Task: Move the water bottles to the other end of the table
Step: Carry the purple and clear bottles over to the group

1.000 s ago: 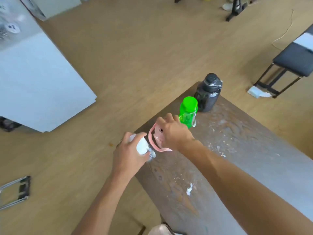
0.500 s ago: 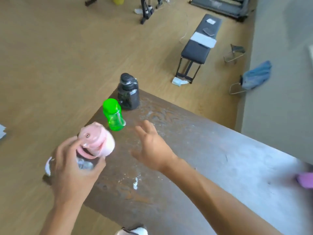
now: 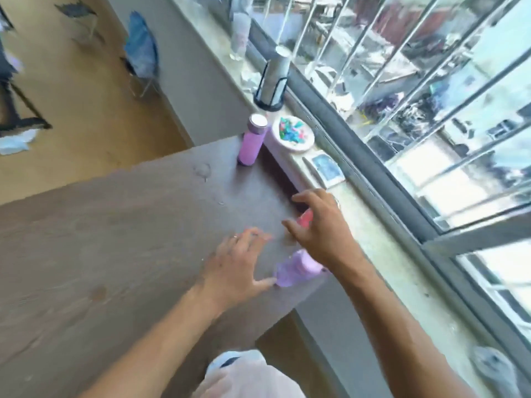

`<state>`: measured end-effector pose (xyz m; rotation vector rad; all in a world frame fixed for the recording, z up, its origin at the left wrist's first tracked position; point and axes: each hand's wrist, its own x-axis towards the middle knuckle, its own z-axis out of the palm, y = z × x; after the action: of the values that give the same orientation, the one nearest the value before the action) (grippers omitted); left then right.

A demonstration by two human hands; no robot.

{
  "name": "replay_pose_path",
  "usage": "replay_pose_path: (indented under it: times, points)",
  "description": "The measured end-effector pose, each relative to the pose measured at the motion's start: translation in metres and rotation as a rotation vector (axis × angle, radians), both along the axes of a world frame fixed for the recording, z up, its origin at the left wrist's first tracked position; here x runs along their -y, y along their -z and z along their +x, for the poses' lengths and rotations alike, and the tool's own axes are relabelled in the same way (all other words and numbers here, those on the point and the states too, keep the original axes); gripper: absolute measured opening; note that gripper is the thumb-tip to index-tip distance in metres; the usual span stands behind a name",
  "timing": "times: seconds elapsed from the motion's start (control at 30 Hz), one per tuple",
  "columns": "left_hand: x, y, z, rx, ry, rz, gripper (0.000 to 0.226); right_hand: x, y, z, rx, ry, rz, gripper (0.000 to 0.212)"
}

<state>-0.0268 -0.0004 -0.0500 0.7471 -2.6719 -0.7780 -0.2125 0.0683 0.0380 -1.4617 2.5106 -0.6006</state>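
The brown table (image 3: pixel 120 225) ends against a windowsill. My right hand (image 3: pixel 321 228) curls over a pink-topped bottle (image 3: pixel 305 218) near the table's right edge, thumb on one side and fingers on the other; most of the bottle is hidden under the palm. My left hand (image 3: pixel 241 262) rests just left of it, fingers spread, holding nothing, its thumb touching a short lilac bottle (image 3: pixel 293 270) that stands at the near right corner, partly behind my right wrist. A tall purple bottle (image 3: pixel 253 142) with a white cap stands at the far right corner.
On the windowsill (image 3: pixel 370 225) lie a white dish of coloured bits (image 3: pixel 293 134), a dark mesh holder with a grey cup (image 3: pixel 273 81) and a small card (image 3: pixel 327 168). A blue folding chair (image 3: pixel 140 53) stands on the wooden floor beyond the table. Window bars run along the right.
The view swung from the end with the green and black bottles to the window end. The pink-topped bottle went from my left hand to under my right hand; my left hand now holds nothing.
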Motion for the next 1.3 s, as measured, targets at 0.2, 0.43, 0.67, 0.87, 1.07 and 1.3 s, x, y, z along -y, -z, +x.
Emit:
replay_pose_path:
  times: [0.2,0.43,0.67,0.87,1.07,1.3]
  points:
    - [-0.042,0.016,-0.103,0.161,0.241,-0.022,0.094,-0.053,0.037,-0.097,0.007,0.319,0.272,0.055]
    - [-0.049,0.032,-0.121,0.212,0.175,0.027,0.068,-0.081,0.085,-0.102,0.208,0.217,0.451,0.086]
    - [-0.015,0.007,-0.019,0.015,-0.281,0.114,0.051,-0.046,0.078,-0.041,0.050,0.050,0.547,0.076]
    - [0.041,0.001,0.171,-0.095,-0.936,0.067,0.054,0.071,0.074,0.109,0.045,-0.365,0.383,0.077]
    - [0.087,0.012,0.353,-0.162,-1.370,-0.011,0.058,0.235,0.067,0.316,0.185,-0.681,0.241,0.076]
    - [0.112,0.029,0.466,-0.052,-1.598,0.022,0.063,0.336,0.088,0.533,-0.036,-1.132,0.252,0.081]
